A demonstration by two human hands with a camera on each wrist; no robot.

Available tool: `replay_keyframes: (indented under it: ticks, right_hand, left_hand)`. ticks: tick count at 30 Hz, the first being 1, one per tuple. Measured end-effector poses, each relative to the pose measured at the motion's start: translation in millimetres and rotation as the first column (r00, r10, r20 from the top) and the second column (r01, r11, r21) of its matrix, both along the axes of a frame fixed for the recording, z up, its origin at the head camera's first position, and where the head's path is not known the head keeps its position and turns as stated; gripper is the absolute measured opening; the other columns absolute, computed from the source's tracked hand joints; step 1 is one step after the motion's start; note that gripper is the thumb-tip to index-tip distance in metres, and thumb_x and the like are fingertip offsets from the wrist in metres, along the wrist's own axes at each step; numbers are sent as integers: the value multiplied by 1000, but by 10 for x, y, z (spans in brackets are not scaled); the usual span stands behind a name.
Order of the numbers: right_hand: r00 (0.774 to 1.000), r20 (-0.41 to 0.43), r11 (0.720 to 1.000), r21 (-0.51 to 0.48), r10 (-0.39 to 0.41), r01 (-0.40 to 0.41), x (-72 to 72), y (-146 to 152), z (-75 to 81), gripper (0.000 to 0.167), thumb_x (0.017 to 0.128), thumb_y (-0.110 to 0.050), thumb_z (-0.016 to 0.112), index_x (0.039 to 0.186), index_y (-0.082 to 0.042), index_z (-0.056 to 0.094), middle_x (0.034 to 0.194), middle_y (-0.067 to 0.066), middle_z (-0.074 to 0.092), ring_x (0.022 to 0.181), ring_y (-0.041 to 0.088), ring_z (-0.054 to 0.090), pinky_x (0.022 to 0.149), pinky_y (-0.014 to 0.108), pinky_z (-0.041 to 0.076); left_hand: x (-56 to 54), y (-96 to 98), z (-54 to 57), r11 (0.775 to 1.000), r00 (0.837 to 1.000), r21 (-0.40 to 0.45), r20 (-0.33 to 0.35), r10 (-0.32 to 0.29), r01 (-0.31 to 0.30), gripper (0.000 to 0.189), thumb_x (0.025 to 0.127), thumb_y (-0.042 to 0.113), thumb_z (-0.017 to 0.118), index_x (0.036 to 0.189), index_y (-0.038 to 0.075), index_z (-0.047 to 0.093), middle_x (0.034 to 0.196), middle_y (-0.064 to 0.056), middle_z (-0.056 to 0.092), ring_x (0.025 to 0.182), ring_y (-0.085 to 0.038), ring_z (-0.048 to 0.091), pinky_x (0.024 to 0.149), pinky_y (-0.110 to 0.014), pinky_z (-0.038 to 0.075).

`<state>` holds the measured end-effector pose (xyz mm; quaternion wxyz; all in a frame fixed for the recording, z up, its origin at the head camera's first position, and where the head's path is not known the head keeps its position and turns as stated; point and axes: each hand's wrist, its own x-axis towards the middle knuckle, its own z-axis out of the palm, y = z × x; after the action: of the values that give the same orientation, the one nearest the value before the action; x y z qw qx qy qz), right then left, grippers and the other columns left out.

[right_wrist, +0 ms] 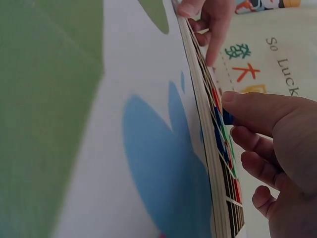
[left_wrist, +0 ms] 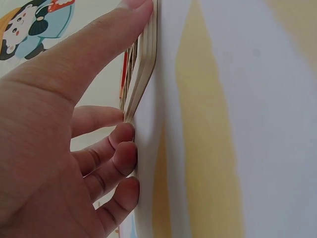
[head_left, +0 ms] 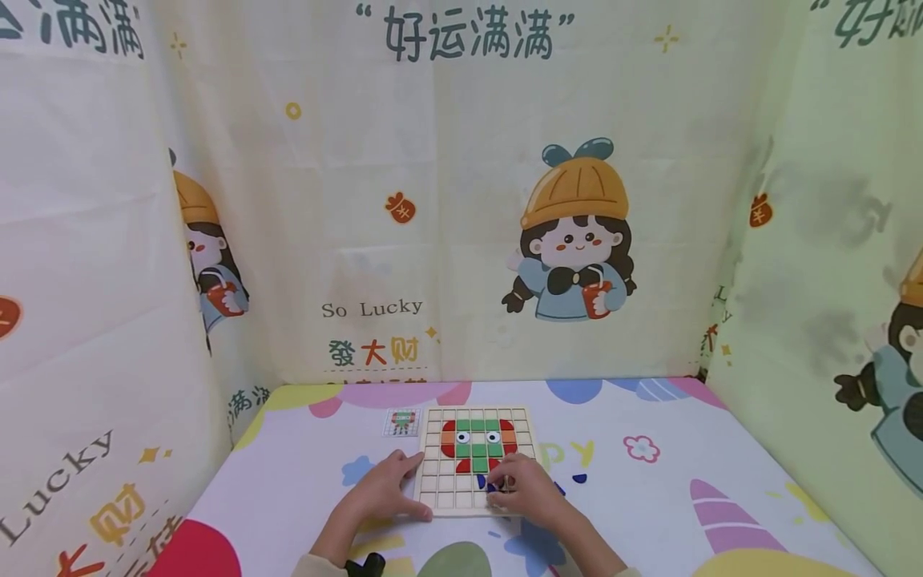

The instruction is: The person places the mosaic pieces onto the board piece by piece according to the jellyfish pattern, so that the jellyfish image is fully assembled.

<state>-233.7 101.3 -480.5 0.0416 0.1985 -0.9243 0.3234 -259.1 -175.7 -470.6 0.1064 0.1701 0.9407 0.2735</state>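
Observation:
A square wooden grid board (head_left: 441,482) lies on the table. Red, green and orange pieces and two eye tiles form a figure in its upper cells. My left hand (head_left: 385,485) spans the near left corner, its thumb along the near edge and its index finger touching the left edge. Over the lower right cells, my right hand (head_left: 530,485) pinches a small dark blue piece (right_wrist: 227,117) between thumb and fingers. Another blue piece (head_left: 481,482) sits in the board under the red and green row. The right hand hides the board's lower right part.
A small pattern card (head_left: 401,422) with a similar figure lies by the board's upper left. Loose blue pieces, one a dark blue rounded piece (head_left: 580,478), lie right of the board. Printed cloth walls (head_left: 461,336) surround the patterned table (head_left: 620,529) at the back and sides.

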Motion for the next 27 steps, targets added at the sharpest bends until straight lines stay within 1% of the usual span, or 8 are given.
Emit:
replay_keyframes:
  ticks: [6, 12, 16, 18, 23, 27]
  right_hand:
    - [998, 68, 1000, 17, -10, 9, 23, -72, -19, 17, 77, -30, 80, 91, -21, 76, 89, -10, 60, 82, 7, 48, 73, 24, 45]
    - [994, 107, 999, 36, -11, 7, 29, -101, -24, 17, 77, -31, 80, 92, -23, 76, 86, -11, 59, 81, 6, 47, 73, 24, 43]
    - [994, 110, 999, 40, -6, 2, 40, -88, -10, 21, 77, -33, 81, 94, -23, 77, 88, -12, 60, 82, 6, 48, 74, 24, 43]
    - [993, 115, 1000, 22, -7, 4, 47, -66, -1, 22, 77, -32, 81, 96, -22, 77, 88, -11, 62, 81, 7, 49, 72, 24, 44]
    - [997, 75, 999, -36, -22, 24, 34, 41, 10, 20, 76, -23, 81, 94, -17, 77, 89, -6, 64, 76, 9, 49, 67, 23, 41]
    - [998, 39, 998, -37, -43, 45, 13, 169, 11, 17, 76, -20, 80, 92, -16, 77, 85, -7, 64, 72, 7, 48, 65, 22, 38]
  left_hand:
    - [-11, 9, -17, 1000, 1000, -1, -3, -8, 8, 102, 61, 55, 85, 145, 15, 45, 110, -3, 50, 95, -21, 46, 85, -44, 45]
    - [-17, 12, -32, 1000, 1000, -3, 2, -2, 2, 102, 60, 56, 85, 145, 16, 45, 111, -3, 50, 96, -21, 47, 88, -46, 45]
    - [-19, 14, -39, 1000, 1000, -6, 1, -3, 3, 102, 60, 56, 85, 145, 17, 45, 111, -3, 50, 96, -21, 47, 87, -45, 45]
    - [-20, 15, -45, 1000, 1000, -8, -2, -5, 5, 102, 60, 56, 85, 145, 17, 45, 111, -3, 50, 95, -21, 47, 86, -45, 45]
    - [-12, 10, -33, 1000, 1000, -5, 4, 6, -6, 102, 60, 56, 85, 145, 17, 45, 111, -4, 50, 96, -21, 47, 87, -45, 45]
    - [-8, 0, -17, 1000, 1000, 1, 10, 13, -13, 103, 60, 55, 86, 145, 16, 45, 108, -3, 49, 95, -21, 46, 82, -42, 44]
